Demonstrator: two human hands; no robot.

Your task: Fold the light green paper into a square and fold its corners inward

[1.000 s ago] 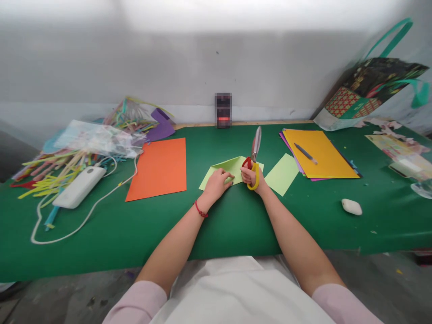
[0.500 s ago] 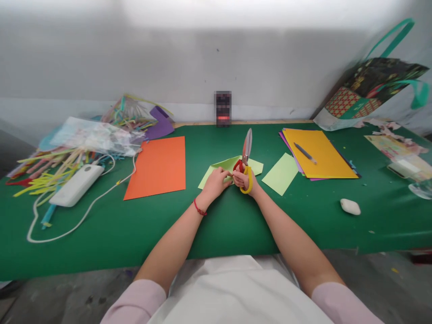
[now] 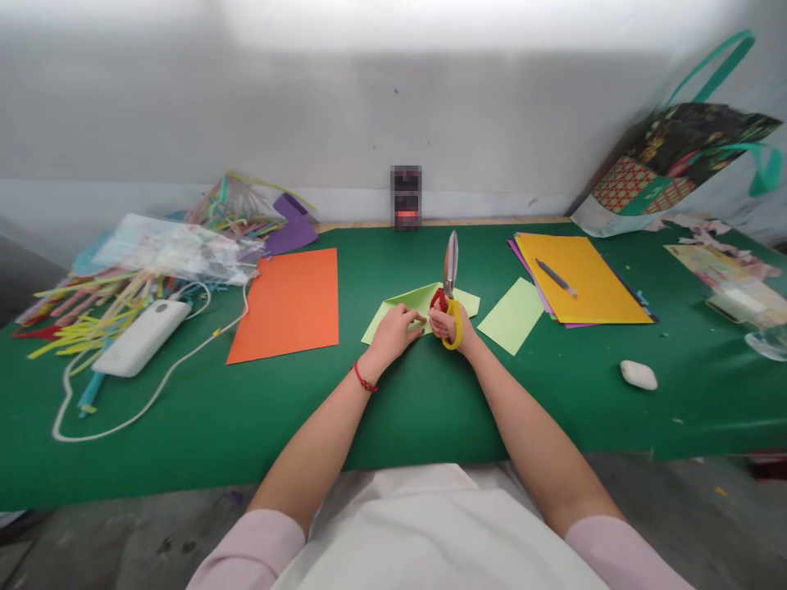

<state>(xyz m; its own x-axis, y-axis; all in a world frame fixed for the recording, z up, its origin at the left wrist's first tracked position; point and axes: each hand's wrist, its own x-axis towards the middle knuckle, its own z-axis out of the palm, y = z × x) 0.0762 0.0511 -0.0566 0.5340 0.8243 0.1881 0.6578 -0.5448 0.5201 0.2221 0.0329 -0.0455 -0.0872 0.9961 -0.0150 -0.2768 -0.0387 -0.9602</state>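
A folded light green paper lies on the green table in front of me. My left hand rests on its near edge, fingers curled and pressing the paper down. My right hand is closed round the red and yellow handles of a pair of scissors, whose blades point upward and stand together. The two hands almost touch over the paper. A smaller light green piece lies just to the right.
An orange sheet lies to the left, beside a white power bank with a cable and a heap of paper strips. A stack topped by a yellow sheet with a pen, a white eraser and a patterned bag are right.
My right hand with the scissors has moved left, closer to my left hand, and the blades now stand more upright. My left hand has stayed on the paper.
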